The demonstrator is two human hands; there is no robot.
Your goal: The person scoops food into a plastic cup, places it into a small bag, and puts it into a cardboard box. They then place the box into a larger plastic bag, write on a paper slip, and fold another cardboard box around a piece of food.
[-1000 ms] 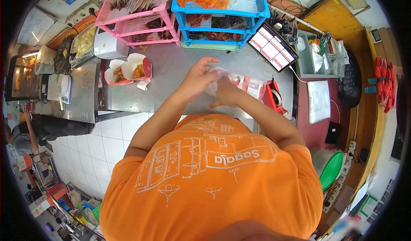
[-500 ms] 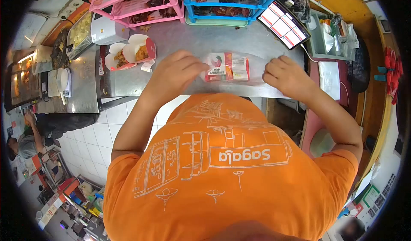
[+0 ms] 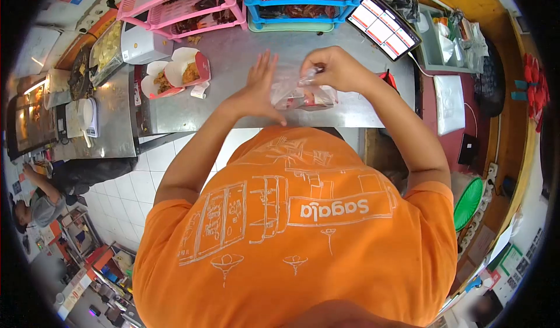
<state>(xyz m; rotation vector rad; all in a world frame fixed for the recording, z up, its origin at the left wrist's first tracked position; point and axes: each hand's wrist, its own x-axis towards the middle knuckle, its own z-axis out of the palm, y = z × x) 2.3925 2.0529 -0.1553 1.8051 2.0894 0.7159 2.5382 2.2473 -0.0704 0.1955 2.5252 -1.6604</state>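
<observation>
A clear plastic bag (image 3: 284,95) lies on the steel counter in front of me with a red-and-white printed box (image 3: 318,98) inside it. My right hand (image 3: 338,69) pinches the gathered plastic above the box. To the left of the bag, my left hand (image 3: 256,92) is open, fingers stretched up and thumb spread along the bag's left end. Farther left stand open red-and-white boxes (image 3: 193,71) with fried pieces of food in them, a small white paper (image 3: 199,89) beside them.
Pink (image 3: 181,10) and blue (image 3: 300,4) tiered racks with packed food stand at the back. A tablet (image 3: 384,26) leans at the back right, near a grey bin (image 3: 434,48) of packets. A red object (image 3: 387,79) lies beyond my right forearm. Another person (image 3: 46,202) is at far left.
My right hand has moved left over the box, drawing the bag's loose end together. My left hand has gone from curled fingers to spread ones. The printed box is now more covered by bunched plastic.
</observation>
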